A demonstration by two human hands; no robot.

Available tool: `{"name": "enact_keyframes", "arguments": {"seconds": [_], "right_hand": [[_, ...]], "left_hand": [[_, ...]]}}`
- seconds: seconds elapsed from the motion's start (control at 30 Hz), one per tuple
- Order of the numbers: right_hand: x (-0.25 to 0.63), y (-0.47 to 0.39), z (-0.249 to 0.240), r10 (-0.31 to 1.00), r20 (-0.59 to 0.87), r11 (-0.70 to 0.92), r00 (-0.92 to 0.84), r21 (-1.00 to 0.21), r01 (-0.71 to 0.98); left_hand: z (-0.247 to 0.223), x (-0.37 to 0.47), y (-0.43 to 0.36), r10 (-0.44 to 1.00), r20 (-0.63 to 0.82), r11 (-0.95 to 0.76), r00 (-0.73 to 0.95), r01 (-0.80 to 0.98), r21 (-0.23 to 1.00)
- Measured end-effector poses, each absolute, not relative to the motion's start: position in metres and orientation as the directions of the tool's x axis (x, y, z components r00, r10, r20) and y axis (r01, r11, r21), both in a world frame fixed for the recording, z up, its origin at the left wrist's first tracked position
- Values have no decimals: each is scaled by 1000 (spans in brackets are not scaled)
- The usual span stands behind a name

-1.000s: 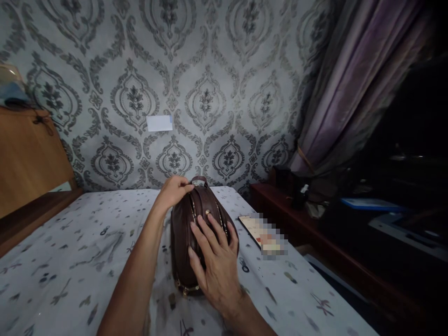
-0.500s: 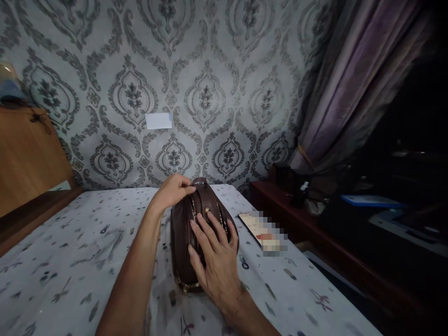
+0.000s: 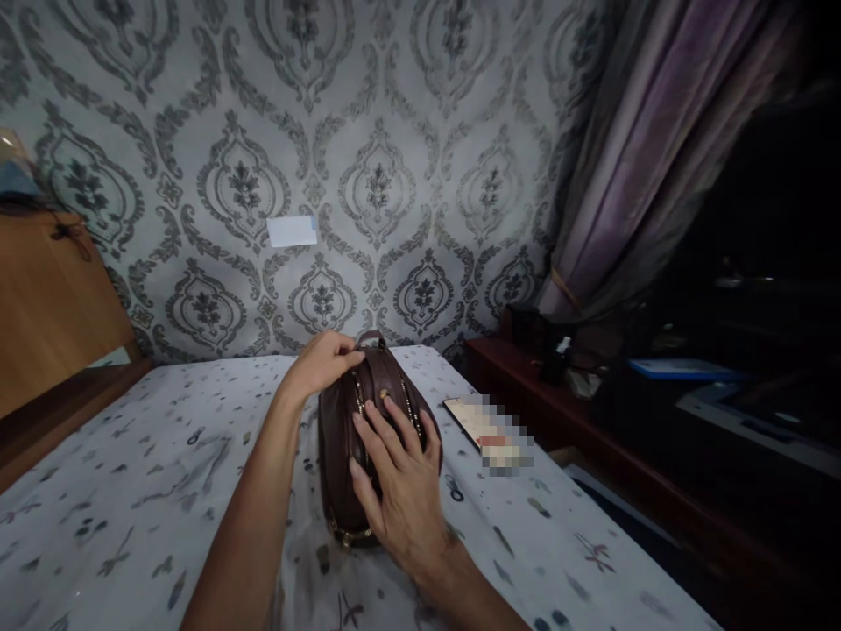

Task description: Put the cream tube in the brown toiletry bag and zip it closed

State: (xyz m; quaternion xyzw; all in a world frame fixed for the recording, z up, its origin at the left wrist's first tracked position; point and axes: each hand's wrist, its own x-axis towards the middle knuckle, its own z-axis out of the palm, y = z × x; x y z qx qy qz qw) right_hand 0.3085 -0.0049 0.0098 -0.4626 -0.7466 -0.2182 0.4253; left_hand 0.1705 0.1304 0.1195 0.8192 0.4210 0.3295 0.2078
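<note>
A dark brown leather bag [image 3: 336, 456] with gold-toned zippers lies on the patterned white cloth [image 3: 216, 491], its small top handle at the far end. My left hand [image 3: 324, 364] is at the bag's far left edge, thumb and fingers pinched together; what sits between the fingertips is too small to make out. My right hand [image 3: 400, 478] lies over the near half of the bag with fingers spread, pressing on its top between and across the zipper lines. The palm hides part of the bag's right side.
To the right of the bag lies a phone [image 3: 469, 425], partly blurred out. A wooden panel [image 3: 59, 307] stands at the left, a dark red ledge [image 3: 490, 355] runs along the right, and a patterned wall rises behind. A purple curtain [image 3: 631, 175] hangs at the right.
The view has shifted slightly, so everything sits a little further left. Both hands keep nearly the same places on the bag.
</note>
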Motion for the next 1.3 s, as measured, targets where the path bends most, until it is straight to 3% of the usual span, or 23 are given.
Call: {"name": "enact_keyframes", "arguments": {"seconds": [0.17,0.27,0.33,0.43,0.67,1.07,1.17,1.23,1.3], "right_hand": [[313,-9,21,455,883,527,-115,-163,834],[332,6,40,446,895,570,20,-301,765],[349,29,55,546,835,580,63,-432,691],[369,78,73,750,654,458,99,-621,636],[370,161,82,855,513,378,73,-715,588],[367,181,55,847,524,482,89,-829,284],[368,180,52,840,536,512,81,-834,206],[369,179,50,837,542,527,73,-835,157],[369,179,48,836,545,536,66,-836,116]], "left_hand": [[101,179,136,840,442,-542,314,507,670],[90,181,131,837,484,-545,255,466,697],[83,183,125,836,504,-545,218,441,713],[74,186,115,829,538,-549,153,408,730],[62,188,109,848,528,-515,45,305,801],[59,190,105,834,552,-529,-10,272,804],[74,191,88,754,656,-608,-18,358,709],[84,196,71,603,768,-730,217,538,421],[89,203,56,517,719,-790,464,583,192]]}}
